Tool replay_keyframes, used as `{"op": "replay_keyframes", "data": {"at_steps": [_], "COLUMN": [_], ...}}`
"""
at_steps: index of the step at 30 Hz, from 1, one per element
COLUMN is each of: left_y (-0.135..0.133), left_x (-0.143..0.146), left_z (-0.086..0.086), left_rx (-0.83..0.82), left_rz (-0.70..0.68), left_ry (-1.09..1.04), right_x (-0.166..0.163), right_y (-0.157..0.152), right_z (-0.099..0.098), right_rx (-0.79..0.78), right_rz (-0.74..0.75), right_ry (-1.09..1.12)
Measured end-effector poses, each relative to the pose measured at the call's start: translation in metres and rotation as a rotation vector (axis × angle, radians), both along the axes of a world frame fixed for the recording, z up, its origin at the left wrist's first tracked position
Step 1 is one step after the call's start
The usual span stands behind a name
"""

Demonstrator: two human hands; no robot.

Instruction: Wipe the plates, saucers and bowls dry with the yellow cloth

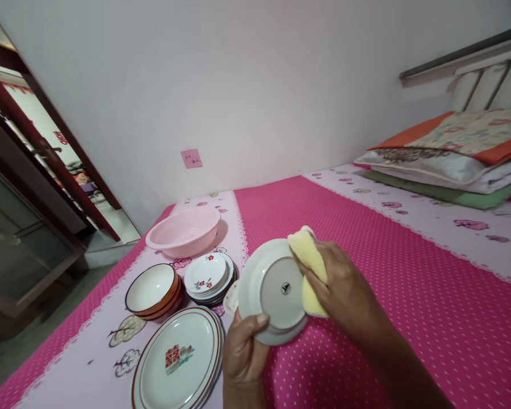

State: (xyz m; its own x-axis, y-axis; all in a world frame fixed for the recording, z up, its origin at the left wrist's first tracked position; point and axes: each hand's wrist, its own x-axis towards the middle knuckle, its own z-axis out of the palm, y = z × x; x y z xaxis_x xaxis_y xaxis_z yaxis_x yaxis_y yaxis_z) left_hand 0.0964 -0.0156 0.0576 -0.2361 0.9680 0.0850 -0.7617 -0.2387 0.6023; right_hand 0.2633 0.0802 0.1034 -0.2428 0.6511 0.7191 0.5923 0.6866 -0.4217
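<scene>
A white plate is held up over the bed with its underside facing me, a dark round mark at its centre. My left hand grips its lower left rim, thumb on the underside. In my right hand is a folded yellow cloth, pressed against the plate's right edge. Partly hidden behind the plate's left side sits a small pale dish. Just left of it stands a stack of small plates with red flowers on the top one.
Large red-rimmed plates are stacked at the front left, near a stack of brown bowls. A pink basin stands by the wall. Folded bedding lies at the far right on the pink dotted bedspread.
</scene>
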Motion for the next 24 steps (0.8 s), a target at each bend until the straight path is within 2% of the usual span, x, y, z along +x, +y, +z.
{"op": "replay_keyframes", "data": {"at_steps": [3,5,8,12,14,18,24], "left_y": [0.0,0.001,0.003,0.007,0.008,0.011,0.014], "left_x": [-0.011,-0.015,-0.015,-0.006,-0.002,0.0,0.005], "left_z": [-0.007,-0.012,-0.014,-0.007,-0.004,0.0,0.0], "left_rx": [0.041,0.05,0.062,0.073,0.077,0.052,-0.021], "left_rz": [0.03,0.025,-0.058,-0.174,-0.208,-0.218,-0.188], "left_ry": [-0.087,-0.142,-0.19,-0.19,-0.182,-0.164,-0.168], "right_x": [0.007,0.011,0.012,0.003,-0.004,-0.02,-0.035], "right_y": [0.001,0.0,-0.001,-0.003,-0.005,-0.01,-0.022], "right_z": [-0.003,-0.003,-0.001,0.001,0.001,-0.002,-0.003], "right_rx": [-0.25,-0.316,-0.204,0.035,0.107,0.136,0.065], "right_rz": [-0.092,-0.1,-0.104,-0.092,-0.077,-0.003,0.174], "right_ry": [-0.069,-0.098,-0.051,0.057,0.087,0.129,0.165]}}
